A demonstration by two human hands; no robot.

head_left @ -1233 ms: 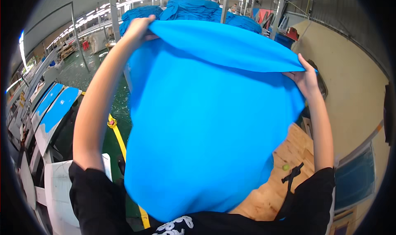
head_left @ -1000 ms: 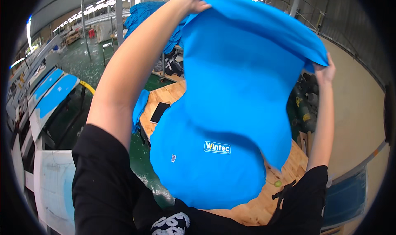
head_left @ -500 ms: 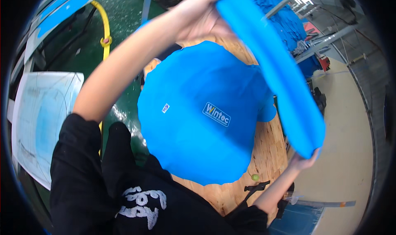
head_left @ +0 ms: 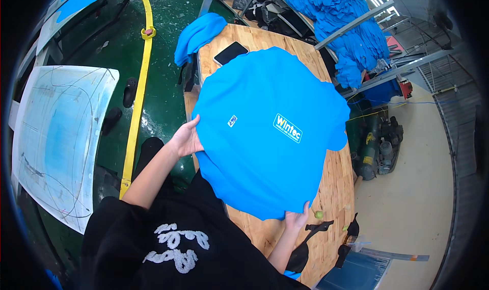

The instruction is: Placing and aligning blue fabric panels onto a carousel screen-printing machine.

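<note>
A broad blue fabric piece (head_left: 260, 167) with wavy edges, a white printed logo and a small label lies spread over a wooden worktable (head_left: 239, 35). My left hand (head_left: 187, 137) grips its left edge, fingers partly under the cloth. My right hand (head_left: 296, 216) pinches the edge closest to me, near the lower right. Behind the fabric a dark phone (head_left: 230, 52) rests on the wood, beside a folded blue cloth (head_left: 197, 37) at the far left corner. A small green round object (head_left: 319, 214) and black straps (head_left: 318, 225) lie right of my right hand.
Left are a white board (head_left: 63, 137) and a yellow rail (head_left: 142, 86) over green floor with dark footwear. Piled blue fabric (head_left: 331, 20) and metal bars stand at the back. Green cylinders (head_left: 371, 142) stand at the right, beside a beige surface (head_left: 417, 188).
My hands have come down from overhead with the fabric, which now lies flatter over the table. The view has tilted downward, uncovering the phone and the folded cloth.
</note>
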